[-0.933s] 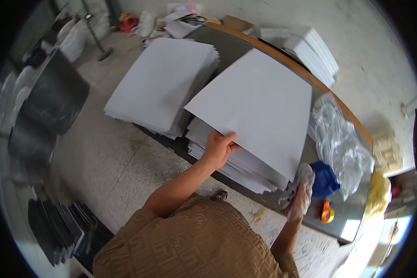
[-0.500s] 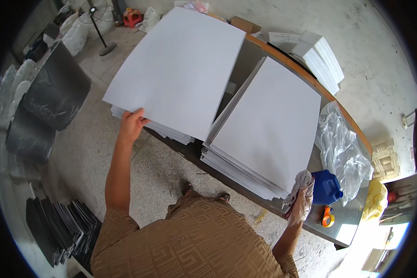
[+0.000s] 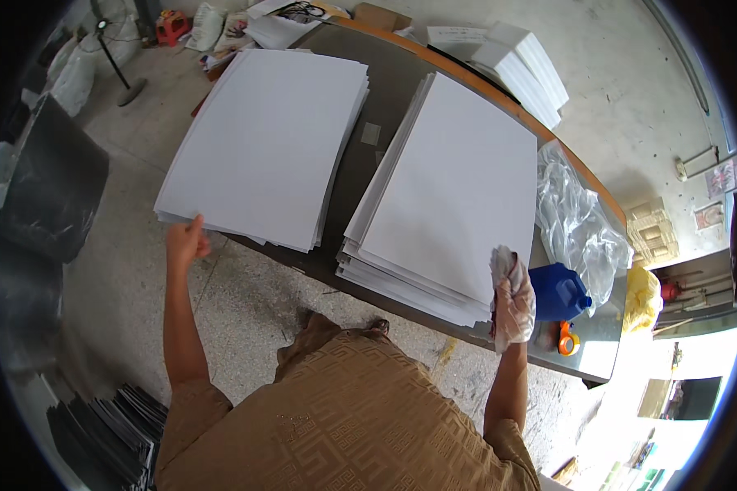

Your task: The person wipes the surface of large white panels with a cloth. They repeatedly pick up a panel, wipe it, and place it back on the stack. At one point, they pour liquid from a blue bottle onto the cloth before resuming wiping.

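My left hand [image 3: 187, 240] is at the near left corner of the left stack of white sheets [image 3: 262, 147]. Its thumb points up at the stack's edge, apart from the loosely bent fingers, and no sheet is lifted in it. My right hand [image 3: 515, 309], in a thin clear plastic glove, is closed on a crumpled pale cloth [image 3: 504, 263]. That hand is by the near right corner of the right stack of white sheets [image 3: 454, 184], left of a blue plastic jug [image 3: 558, 292].
Both stacks lie on a dark table [image 3: 389, 61] with a wooden far edge. Clear plastic sheeting [image 3: 577, 213] and an orange tape roll [image 3: 568, 338] are on its right side. White blocks [image 3: 522, 69] stand behind it. Dark sheets [image 3: 106, 434] stand on the floor at lower left.
The large white sheet that my left hand held up now lies on the left stack. My left hand has let go and lowered. The cloth stays in my right hand.
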`<control>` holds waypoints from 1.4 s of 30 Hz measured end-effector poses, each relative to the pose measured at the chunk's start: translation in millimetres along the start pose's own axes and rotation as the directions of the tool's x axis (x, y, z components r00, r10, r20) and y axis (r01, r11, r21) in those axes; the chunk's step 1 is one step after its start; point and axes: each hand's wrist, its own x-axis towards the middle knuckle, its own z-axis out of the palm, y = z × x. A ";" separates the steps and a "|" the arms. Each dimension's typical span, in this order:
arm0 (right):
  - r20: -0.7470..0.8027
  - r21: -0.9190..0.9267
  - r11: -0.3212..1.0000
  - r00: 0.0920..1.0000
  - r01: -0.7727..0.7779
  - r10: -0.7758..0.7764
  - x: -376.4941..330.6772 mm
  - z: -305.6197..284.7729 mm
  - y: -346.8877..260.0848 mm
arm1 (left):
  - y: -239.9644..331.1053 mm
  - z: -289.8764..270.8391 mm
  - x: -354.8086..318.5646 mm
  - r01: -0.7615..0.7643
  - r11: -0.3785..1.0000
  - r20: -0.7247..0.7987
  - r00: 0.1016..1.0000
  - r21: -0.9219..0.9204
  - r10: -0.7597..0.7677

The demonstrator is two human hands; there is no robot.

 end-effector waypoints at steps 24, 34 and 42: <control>0.588 -0.436 0.574 0.703 0.693 -0.401 81.0 171.2 -40.0 | 32.5 253.6 -135.7 -0.997 0.022 -0.066 0.018 0.070 0.998; 0.405 -0.782 0.442 0.897 0.440 -0.177 377.3 192.4 -9.1 | 29.3 267.7 -126.5 -1.000 -0.007 -0.121 -0.008 0.006 0.993; 0.232 -0.806 0.500 0.946 0.316 -0.224 540.4 194.1 25.6 | 28.5 257.5 -135.8 -0.996 0.076 -0.084 0.072 0.040 0.994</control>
